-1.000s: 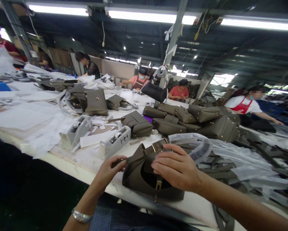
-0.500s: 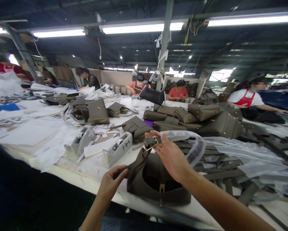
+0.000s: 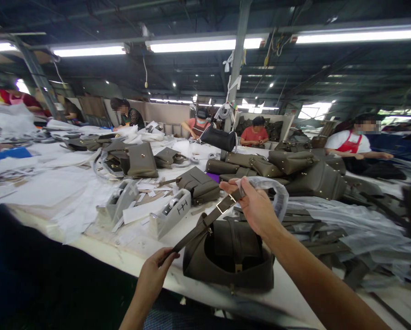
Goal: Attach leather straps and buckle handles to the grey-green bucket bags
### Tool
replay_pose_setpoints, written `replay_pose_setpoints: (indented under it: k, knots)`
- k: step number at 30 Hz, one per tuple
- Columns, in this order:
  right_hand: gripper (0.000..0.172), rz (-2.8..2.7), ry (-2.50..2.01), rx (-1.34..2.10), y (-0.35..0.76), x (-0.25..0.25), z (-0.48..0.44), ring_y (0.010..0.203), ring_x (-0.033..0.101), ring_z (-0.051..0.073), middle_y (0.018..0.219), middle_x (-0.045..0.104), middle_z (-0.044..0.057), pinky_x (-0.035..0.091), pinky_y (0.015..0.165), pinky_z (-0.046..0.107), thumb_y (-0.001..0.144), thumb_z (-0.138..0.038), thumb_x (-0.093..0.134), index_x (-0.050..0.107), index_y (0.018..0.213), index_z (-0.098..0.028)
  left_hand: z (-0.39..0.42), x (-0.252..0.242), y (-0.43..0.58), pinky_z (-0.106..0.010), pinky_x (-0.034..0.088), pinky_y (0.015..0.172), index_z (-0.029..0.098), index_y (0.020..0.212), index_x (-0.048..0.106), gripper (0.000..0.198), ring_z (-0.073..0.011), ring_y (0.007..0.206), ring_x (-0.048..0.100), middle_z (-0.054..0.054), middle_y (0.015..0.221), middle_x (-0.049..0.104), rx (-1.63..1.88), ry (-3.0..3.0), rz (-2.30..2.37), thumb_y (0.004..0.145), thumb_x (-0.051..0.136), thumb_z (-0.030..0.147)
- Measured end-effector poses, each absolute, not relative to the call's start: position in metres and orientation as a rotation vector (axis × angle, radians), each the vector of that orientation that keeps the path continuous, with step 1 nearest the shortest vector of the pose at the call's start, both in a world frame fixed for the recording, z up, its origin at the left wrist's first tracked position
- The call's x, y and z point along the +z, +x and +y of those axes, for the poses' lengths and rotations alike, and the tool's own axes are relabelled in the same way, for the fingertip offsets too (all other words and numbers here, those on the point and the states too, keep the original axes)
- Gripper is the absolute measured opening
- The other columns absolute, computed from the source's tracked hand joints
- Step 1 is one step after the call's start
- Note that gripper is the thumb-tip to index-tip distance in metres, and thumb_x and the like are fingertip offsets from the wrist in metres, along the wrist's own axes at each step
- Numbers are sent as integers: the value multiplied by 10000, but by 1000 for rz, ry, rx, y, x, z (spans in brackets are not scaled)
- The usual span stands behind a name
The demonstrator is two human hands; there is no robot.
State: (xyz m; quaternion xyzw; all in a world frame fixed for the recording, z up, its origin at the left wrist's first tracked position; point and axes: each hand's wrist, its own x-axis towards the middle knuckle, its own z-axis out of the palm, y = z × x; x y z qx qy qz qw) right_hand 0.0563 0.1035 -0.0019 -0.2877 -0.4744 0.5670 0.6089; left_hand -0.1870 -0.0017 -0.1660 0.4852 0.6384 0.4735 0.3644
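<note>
A dark olive handbag [image 3: 226, 270] stands at the table's front edge with its mouth open and a gold clasp at the front. Its strap [image 3: 194, 231] runs taut and slanting up from left to right, through a gold buckle [image 3: 226, 204]. My left hand [image 3: 153, 270] pinches the strap's lower end, left of the bag. Above the bag, my right hand [image 3: 256, 204] is closed round the strap just past the buckle, where clear plastic wrap [image 3: 279, 195] covers it and loops off to the right.
Two grey tape dispensers [image 3: 171, 213] stand left of the bag. Several finished-looking olive bags [image 3: 315, 176] are piled behind on the right, with loose straps and plastic film [image 3: 356, 229] nearer. Paper sheets [image 3: 78, 192] cover the table's left. Several people work across the table.
The strap has been drawn straight between my hands. My right hand has moved up and right and closed on the wrapped part; my left hand has shifted slightly down and left.
</note>
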Motion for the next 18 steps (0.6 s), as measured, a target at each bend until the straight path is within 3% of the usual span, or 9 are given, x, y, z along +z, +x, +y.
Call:
replay_pose_setpoints:
  k: [3, 5, 8, 12, 18]
  knots:
    - [386, -1204, -601, 1359, 60, 2, 98, 1140, 660, 264, 1010, 775, 66, 401, 1109, 462, 878, -563, 606, 717, 916, -194, 14, -129, -169, -467, 380, 1082, 246, 1202, 688, 415, -338, 1267, 537, -98, 1293, 658, 1420, 1505, 1796, 845, 631, 449]
    - [424, -1283, -592, 1362, 63, 4, 92, 1190, 629, 254, 1094, 756, 64, 407, 1101, 457, 912, -591, 535, 708, 968, -208, 29, -95, -148, -421, 326, 1129, 259, 1292, 633, 425, -296, 1313, 496, -80, 1365, 609, 1506, 1764, 1600, 887, 590, 379]
    - [485, -1378, -630, 1379, 71, 5, 81, 1268, 567, 243, 1226, 702, 87, 399, 1109, 443, 962, -598, 417, 666, 1094, -203, 51, -52, -117, -372, 393, 1060, 244, 1240, 672, 356, -269, 1185, 587, -72, 1257, 677, 1401, 1968, 1264, 932, 526, 348]
    - [524, -1282, -645, 1457, 92, 2, 72, 1311, 526, 242, 1371, 608, 95, 406, 1110, 469, 977, -602, 330, 550, 1265, -224, 67, -37, -97, -277, 474, 777, 194, 998, 748, 300, -213, 845, 648, -40, 898, 739, 1165, 1963, 1017, 940, 518, 378]
    - [528, -1086, -663, 1350, 111, -11, 70, 1324, 510, 264, 1371, 606, 104, 372, 1142, 489, 961, -604, 340, 605, 1187, -207, 69, -43, -93, -251, 427, 709, 175, 877, 742, 289, -188, 781, 602, -23, 799, 693, 1129, 1824, 1004, 909, 572, 407]
